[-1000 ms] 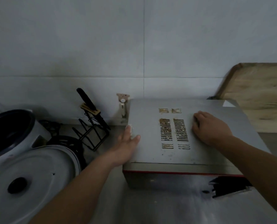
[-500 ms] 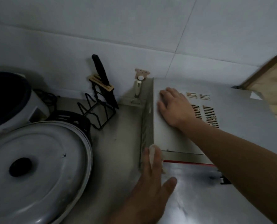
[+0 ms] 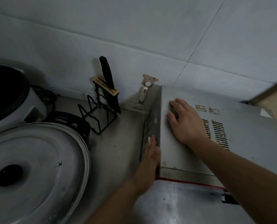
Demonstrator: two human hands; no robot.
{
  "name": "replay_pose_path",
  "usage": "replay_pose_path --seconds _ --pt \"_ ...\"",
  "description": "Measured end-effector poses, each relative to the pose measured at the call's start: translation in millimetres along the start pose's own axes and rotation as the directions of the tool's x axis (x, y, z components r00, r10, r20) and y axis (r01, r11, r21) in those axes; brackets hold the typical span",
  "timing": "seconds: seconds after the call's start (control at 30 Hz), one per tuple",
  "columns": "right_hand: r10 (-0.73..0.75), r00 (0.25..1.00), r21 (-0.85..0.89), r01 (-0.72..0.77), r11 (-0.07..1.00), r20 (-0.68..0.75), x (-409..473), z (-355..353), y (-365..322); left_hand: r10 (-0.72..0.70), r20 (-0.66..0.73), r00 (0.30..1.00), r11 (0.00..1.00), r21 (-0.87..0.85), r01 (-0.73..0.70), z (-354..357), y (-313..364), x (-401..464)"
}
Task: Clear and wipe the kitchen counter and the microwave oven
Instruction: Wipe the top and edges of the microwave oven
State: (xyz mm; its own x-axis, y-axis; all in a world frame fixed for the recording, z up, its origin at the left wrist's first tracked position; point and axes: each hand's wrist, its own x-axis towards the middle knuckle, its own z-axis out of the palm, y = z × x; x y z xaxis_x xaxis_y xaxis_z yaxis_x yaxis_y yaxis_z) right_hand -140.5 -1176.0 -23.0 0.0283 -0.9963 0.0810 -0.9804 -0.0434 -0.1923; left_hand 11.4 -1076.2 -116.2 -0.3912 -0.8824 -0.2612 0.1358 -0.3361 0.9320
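The microwave oven [image 3: 247, 126] is a grey metal box with rusty vent slots in its top and a red line along its front edge. My right hand [image 3: 186, 122] lies flat on the top near the back left corner, fingers spread, holding nothing. My left hand [image 3: 149, 160] presses against the oven's vented left side wall. A small white wipe [image 3: 149, 140] shows at its fingertips. The steel counter [image 3: 118, 151] lies to the left of the oven.
A large metal pot lid [image 3: 37, 167] fills the lower left, with an open rice cooker [image 3: 10, 97] behind it. A black wire rack [image 3: 102, 113] holding a knife [image 3: 108, 78] stands by the wall. A peeler [image 3: 143, 94] hangs on a hook. A wooden board [image 3: 276, 101] leans at the right.
My left hand slid from the oven's front left corner back along its left side. My right hand shifted slightly toward the back left corner. The view has tilted further left.
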Motion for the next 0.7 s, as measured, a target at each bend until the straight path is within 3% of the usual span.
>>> replay_pose_path --seconds 0.2,0.3,0.47,0.6,0.7 --pt "0.014 1.000 -0.009 -0.014 1.000 -0.008 0.6 1.9 -1.1 -0.010 -0.004 1.000 0.992 -0.122 0.009 -11.1 23.1 74.8" --pt "0.011 1.000 -0.017 -0.012 1.000 -0.022 2.1 4.0 -0.1 -0.062 -0.044 0.997 0.996 -0.071 0.059 -26.6 30.3 119.8" --pt "0.016 1.000 -0.030 -0.017 0.999 -0.027 3.2 5.0 0.4 -0.068 0.058 0.996 0.993 -0.096 0.074 -31.0 82.2 171.1" --pt "0.024 1.000 -0.030 -0.025 0.999 -0.015 3.4 4.4 0.0 -0.081 0.029 0.996 0.981 -0.176 0.085 -28.7 89.8 179.3" --pt "0.019 1.000 -0.027 -0.019 0.999 -0.016 3.4 4.7 0.2 -0.058 0.071 0.996 0.990 -0.126 0.067 -30.0 91.5 154.7"
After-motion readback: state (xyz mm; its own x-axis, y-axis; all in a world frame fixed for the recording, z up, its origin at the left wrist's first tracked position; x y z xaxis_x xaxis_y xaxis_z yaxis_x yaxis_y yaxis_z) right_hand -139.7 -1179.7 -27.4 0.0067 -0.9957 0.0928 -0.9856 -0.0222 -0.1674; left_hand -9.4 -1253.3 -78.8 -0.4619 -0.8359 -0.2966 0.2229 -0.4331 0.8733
